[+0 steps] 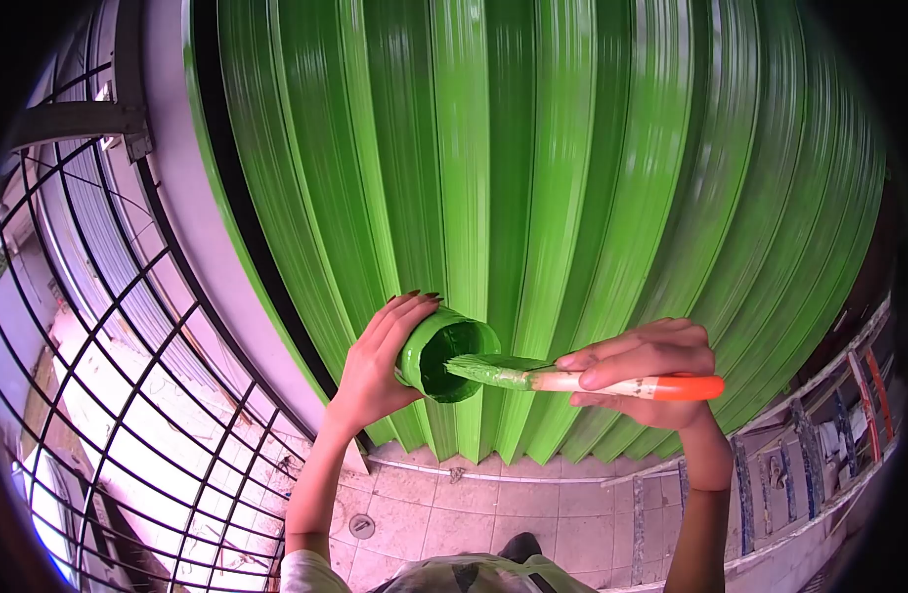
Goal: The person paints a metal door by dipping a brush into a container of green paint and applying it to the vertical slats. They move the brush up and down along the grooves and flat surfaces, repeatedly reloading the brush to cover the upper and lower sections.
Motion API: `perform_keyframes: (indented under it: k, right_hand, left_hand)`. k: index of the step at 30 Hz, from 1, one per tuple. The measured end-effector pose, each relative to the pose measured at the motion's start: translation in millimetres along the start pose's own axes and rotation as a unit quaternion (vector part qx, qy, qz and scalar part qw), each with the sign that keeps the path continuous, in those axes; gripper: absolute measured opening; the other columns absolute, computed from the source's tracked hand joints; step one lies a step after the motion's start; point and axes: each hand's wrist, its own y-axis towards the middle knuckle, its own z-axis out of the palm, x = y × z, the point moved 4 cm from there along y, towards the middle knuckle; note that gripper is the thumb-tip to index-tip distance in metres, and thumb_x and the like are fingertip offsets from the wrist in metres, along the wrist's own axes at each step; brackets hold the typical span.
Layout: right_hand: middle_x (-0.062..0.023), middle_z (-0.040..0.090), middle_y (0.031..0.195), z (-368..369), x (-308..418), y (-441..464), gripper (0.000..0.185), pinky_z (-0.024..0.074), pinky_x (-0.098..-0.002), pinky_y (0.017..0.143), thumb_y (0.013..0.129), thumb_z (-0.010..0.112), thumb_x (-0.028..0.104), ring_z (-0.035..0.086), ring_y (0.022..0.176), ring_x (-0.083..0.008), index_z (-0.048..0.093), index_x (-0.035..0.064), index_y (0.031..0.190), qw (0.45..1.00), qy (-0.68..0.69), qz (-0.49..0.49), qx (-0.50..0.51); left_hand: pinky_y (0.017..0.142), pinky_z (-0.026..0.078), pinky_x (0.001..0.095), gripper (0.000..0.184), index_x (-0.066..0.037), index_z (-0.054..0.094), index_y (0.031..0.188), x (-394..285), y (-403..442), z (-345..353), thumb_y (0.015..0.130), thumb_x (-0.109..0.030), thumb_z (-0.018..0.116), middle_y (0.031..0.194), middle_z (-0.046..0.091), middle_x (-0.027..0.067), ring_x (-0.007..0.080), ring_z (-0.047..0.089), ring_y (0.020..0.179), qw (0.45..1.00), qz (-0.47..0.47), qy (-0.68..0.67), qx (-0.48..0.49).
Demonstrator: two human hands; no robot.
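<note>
Brush [671,386] in R hand [651,358], wrist bent, L hand [380,364] cupped rnd tub [415,348]

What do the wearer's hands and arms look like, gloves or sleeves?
Left hand and right hand are ungloved, no watch visible. Dark nails show on the left; can't make out the right's. Forearms are uncovered; a pale sleeve shows higher on the left arm.

Bright daylight washed out the ground beyond the grille [128,415] on the left and left pale streaks of glare on the green corrugated panel [513,198]. A fisheye lens bowed straight lines toward the dark, rounded edges, while the hands [375,371] looked reasonably sharp.
</note>
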Motion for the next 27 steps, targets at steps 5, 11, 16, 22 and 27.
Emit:
perform_keyframes:
  k: [5,11,16,22,27]
  right_hand:
    - [-0.0011,0.072,0.085,27.8,7.2,13.4,0.020,0.0553,-0.0249,0.053,0.074,0.073,0.010,0.071,0.073,-0.0159,0.070,0.0128,0.093,0.997,-0.001,-0.025,0.072]
    - [-0.0012,0.071,0.083,58.8,8.8,31.8,0.018,0.0548,-0.0248,0.051,0.074,0.069,0.005,0.069,0.067,-0.0158,0.070,0.0109,0.091,0.993,-0.024,-0.078,0.082]
    - [-0.0012,0.071,0.082,81.4,-7.4,36.2,0.022,0.0534,-0.0257,0.049,0.070,0.069,0.001,0.067,0.062,-0.0164,0.070,0.0115,0.089,0.993,-0.019,-0.066,0.093]
    - [-0.0008,0.070,0.076,90.9,-10.7,43.0,0.018,0.0518,-0.0259,0.049,0.070,0.068,0.001,0.066,0.060,-0.0151,0.070,0.0113,0.085,0.991,0.002,-0.052,0.122]
    - [-0.0002,0.070,0.074,95.1,-11.6,44.0,0.018,0.0514,-0.0266,0.049,0.070,0.068,0.002,0.066,0.059,-0.0150,0.070,0.0126,0.085,0.990,-0.009,-0.045,0.137]
  left_hand:
    - [0.105,0.038,0.0432,0.081,-0.006,0.049,0.126,-1.8,-5.0,-13.7,0.052,-0.007,0.081,0.128,0.053,0.0113,0.0320,0.047,0.123,1.000,0.019,0.022,0.005]
    - [0.108,0.034,0.0471,0.079,-0.006,0.050,0.126,-1.7,-5.4,-24.4,0.053,-0.005,0.078,0.128,0.053,0.0104,0.0310,0.047,0.124,0.999,0.038,0.034,0.012]
    - [0.109,0.031,0.0491,0.079,-0.006,0.049,0.127,-2.5,-5.8,-29.7,0.053,-0.004,0.077,0.129,0.052,0.0097,0.0305,0.045,0.125,0.998,0.041,0.047,0.026]
    - [0.110,0.029,0.0505,0.079,-0.008,0.048,0.128,0.0,-7.7,-32.3,0.054,-0.005,0.076,0.130,0.051,0.0085,0.0298,0.043,0.127,0.997,0.040,0.060,0.037]
    - [0.110,0.027,0.0516,0.079,-0.008,0.048,0.128,-1.4,-8.0,-32.9,0.055,-0.006,0.077,0.130,0.052,0.0077,0.0289,0.044,0.127,0.996,0.044,0.067,0.038]
